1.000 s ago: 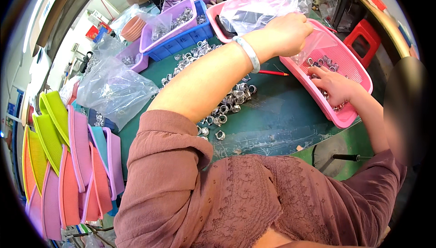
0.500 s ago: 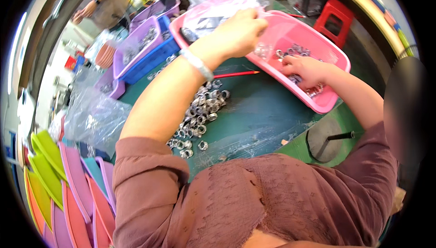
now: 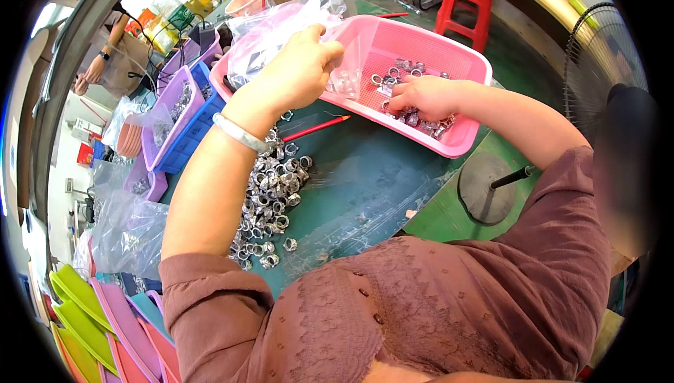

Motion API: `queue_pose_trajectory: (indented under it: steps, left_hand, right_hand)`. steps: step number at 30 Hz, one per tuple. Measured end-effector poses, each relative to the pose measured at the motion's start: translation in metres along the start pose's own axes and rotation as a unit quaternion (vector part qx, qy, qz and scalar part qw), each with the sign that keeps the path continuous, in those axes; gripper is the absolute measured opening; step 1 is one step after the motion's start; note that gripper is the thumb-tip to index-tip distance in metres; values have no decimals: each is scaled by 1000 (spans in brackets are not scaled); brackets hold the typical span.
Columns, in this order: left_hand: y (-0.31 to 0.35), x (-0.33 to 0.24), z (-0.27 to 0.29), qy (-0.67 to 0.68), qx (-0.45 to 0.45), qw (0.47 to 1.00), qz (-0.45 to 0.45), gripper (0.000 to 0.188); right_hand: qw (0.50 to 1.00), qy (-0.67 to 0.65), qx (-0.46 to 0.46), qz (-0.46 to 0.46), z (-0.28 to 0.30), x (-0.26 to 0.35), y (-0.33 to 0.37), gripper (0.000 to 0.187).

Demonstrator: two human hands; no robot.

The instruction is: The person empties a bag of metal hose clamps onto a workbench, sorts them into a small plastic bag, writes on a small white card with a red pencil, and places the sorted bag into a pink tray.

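Over the near wall of a pink plastic basket (image 3: 411, 132), my left hand (image 3: 302, 67) is closed in a pinch on the edge of a clear plastic bag (image 3: 351, 60); small clear pieces lie low in the bag. My right hand (image 3: 428, 98) reaches into the right part of the basket, fingers curled down among loose silvery metal rings (image 3: 404, 68). Its fingertips are partly hidden, so what they grip cannot be made out. On the green table below my left wrist spreads a heap of similar silvery rings (image 3: 270, 197). A red pencil (image 3: 316, 127) lies between heap and basket.
Purple trays (image 3: 160, 127) and a blue crate (image 3: 184, 146) with metal parts stand left. Colourful bins (image 3: 116, 313) are stacked lower left. A fan (image 3: 597, 60) and round grey base (image 3: 484, 186) are right, a red stool (image 3: 467, 7) behind. Another person's hand (image 3: 95, 67) shows far left.
The whole view has shifted, so the basket and table appear farther left. My left hand stays at the bag and my right hand stays among the rings in the basket.
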State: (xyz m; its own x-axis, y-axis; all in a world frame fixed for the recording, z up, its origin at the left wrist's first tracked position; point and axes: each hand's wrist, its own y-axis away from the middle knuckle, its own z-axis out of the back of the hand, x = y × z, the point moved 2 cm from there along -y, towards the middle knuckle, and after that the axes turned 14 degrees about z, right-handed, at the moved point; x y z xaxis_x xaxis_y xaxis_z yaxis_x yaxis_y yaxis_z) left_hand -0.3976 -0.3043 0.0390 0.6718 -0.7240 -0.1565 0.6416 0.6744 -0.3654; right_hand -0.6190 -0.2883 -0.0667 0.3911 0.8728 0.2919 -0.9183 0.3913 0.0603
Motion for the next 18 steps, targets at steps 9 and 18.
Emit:
queue_pose_trajectory:
  steps: [9, 18]
  left_hand:
    - [-6, -11, 7, -10, 99, 995, 14, 17]
    - [-15, -14, 4, -29, 140, 987, 70, 23]
  right_hand:
    - [981, -131, -134, -44, 27, -3, 13, 40]
    - [862, -384, -331, -24, 130, 23, -6, 44]
